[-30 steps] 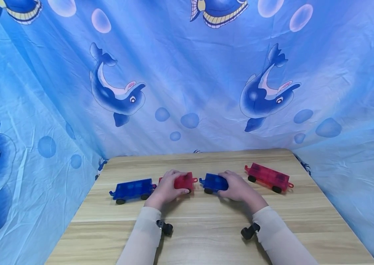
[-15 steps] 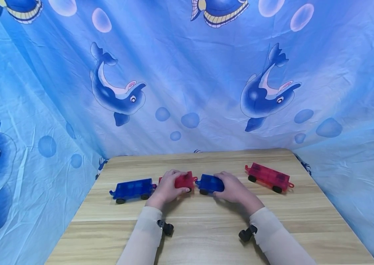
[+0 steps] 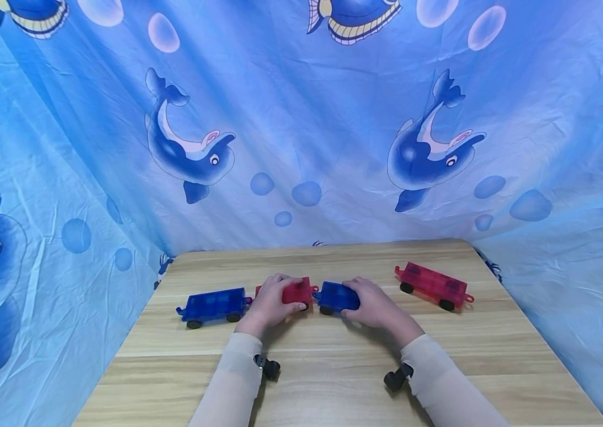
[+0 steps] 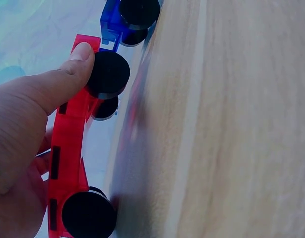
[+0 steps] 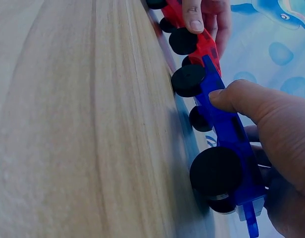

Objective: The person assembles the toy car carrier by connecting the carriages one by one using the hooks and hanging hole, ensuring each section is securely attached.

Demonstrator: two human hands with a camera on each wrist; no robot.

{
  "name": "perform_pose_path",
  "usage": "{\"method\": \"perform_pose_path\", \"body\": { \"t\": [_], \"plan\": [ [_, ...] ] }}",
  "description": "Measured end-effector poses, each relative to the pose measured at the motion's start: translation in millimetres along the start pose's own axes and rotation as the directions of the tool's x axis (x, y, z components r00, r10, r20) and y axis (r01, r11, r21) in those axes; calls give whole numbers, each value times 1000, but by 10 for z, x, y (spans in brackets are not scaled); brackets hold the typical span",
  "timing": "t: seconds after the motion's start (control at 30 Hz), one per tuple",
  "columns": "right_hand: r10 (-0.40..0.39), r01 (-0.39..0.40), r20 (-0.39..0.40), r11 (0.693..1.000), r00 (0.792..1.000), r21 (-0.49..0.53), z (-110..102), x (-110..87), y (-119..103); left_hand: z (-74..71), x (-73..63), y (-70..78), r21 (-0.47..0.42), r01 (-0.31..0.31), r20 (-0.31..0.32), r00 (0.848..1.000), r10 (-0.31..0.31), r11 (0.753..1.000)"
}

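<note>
My left hand point(image 3: 270, 302) grips a red toy train car point(image 3: 297, 291) by its sides, thumb near a black wheel in the left wrist view. Just to the right, my right hand point(image 3: 373, 303) holds a blue toy train car point(image 3: 338, 296) between thumb and fingers. The blue car's left hook meets the red car's ring at the gap between them; whether it sits inside the ring I cannot tell. Another blue car point(image 3: 215, 305) joins the held red car's left end, that joint partly behind my left hand. All the wheels appear to stand on the table.
A second red car point(image 3: 434, 286) stands apart at the right, angled, with a hook and a ring at its ends. The wooden table point(image 3: 328, 379) backs onto a blue cloth point(image 3: 301, 118) printed with dolphins, which also hangs along both sides.
My right hand has slid the blue car leftward until its hook reached the red car's ring. The left hand and the other cars have stayed nearly still.
</note>
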State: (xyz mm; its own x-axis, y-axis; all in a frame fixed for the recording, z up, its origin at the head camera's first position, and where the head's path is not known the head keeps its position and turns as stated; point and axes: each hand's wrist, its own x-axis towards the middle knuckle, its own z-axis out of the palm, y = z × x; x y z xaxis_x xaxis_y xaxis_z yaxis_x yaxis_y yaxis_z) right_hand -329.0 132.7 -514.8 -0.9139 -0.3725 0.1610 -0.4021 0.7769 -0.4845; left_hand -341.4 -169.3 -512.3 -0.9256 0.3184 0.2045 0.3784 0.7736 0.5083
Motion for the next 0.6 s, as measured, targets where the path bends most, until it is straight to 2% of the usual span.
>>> {"method": "perform_pose_path", "body": {
  "t": [0.2,0.6],
  "plan": [
    [-3,3,0,1000,1000,-4,8,5,-2,-1,-2,-8,5,19,9,1000,-19,1000],
    [7,-8,3,1000,1000,20,-1,-3,-16,-18,-5,-39,15,8,1,1000,-8,1000]
  ]
}}
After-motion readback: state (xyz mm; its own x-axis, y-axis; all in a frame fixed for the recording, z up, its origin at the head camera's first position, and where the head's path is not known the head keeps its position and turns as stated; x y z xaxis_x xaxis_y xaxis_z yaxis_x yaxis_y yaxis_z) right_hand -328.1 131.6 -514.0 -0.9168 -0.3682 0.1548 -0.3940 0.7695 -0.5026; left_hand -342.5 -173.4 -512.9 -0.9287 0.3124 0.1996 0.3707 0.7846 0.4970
